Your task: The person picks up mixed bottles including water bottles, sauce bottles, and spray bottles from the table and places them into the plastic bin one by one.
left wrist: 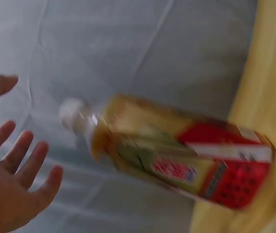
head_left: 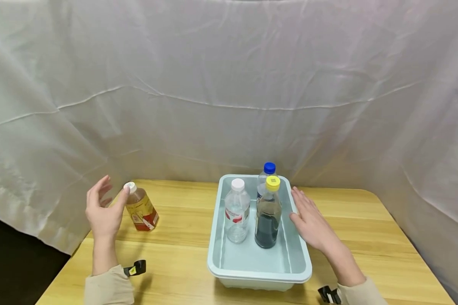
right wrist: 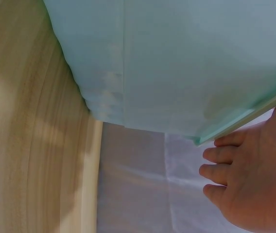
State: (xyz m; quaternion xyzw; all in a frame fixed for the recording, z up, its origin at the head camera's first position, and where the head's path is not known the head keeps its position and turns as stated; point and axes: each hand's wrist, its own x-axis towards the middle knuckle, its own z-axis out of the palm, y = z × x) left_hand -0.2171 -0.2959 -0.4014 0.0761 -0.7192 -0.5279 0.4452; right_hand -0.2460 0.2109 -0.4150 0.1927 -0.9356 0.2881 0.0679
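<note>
A drink bottle [head_left: 142,207] with a white cap and a yellow and red label stands on the table at the left. Beside its cap is my left hand [head_left: 104,212], fingers spread. The left wrist view shows a gap between that hand [left wrist: 16,179] and the blurred bottle [left wrist: 181,150]. My right hand [head_left: 314,222] lies against the right rim of a pale blue plastic bin [head_left: 259,277], its fingers extended. In the right wrist view, the fingers [right wrist: 220,155] are at the bin's rim; part of the hand is out of frame.
Inside the bin stand a clear bottle [head_left: 236,216] with a white cap, a dark-liquid bottle [head_left: 268,224] with a yellow cap and, partly hidden behind it, a blue-capped bottle [head_left: 262,180]. A grey curtain [head_left: 229,93] hangs behind the wooden table [head_left: 179,258].
</note>
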